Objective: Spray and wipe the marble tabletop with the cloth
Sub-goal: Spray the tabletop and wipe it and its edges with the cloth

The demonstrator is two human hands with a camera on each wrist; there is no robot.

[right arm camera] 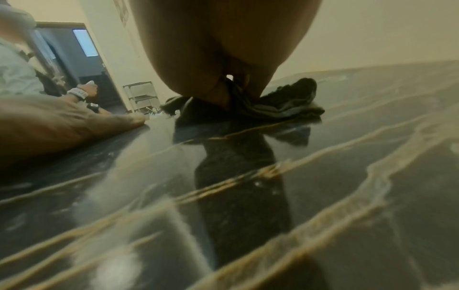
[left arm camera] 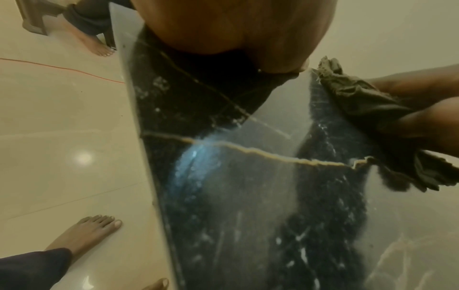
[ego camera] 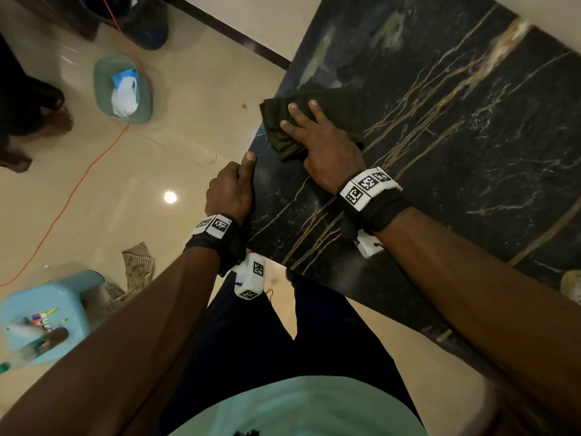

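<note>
Marble surface [ego camera: 456, 127] carries the dark cloth [ego camera: 283, 140] at its near-left corner, the right hand [ego camera: 317, 136] flat on it with fingers spread to bear down; the left hand [ego camera: 231, 190] curls over the surface's edge, likely for bracing.

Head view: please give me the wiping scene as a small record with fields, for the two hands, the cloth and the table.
surface: black marble tabletop with gold and white veins
cloth: dark cloth, bunched, lying on the tabletop near its left edge
right hand: right hand presses on the cloth, fingers spread
left hand: left hand grips the table edge, thumb on top
spray bottle: in neither hand
floor: green bin, orange cable, blue stool
</note>
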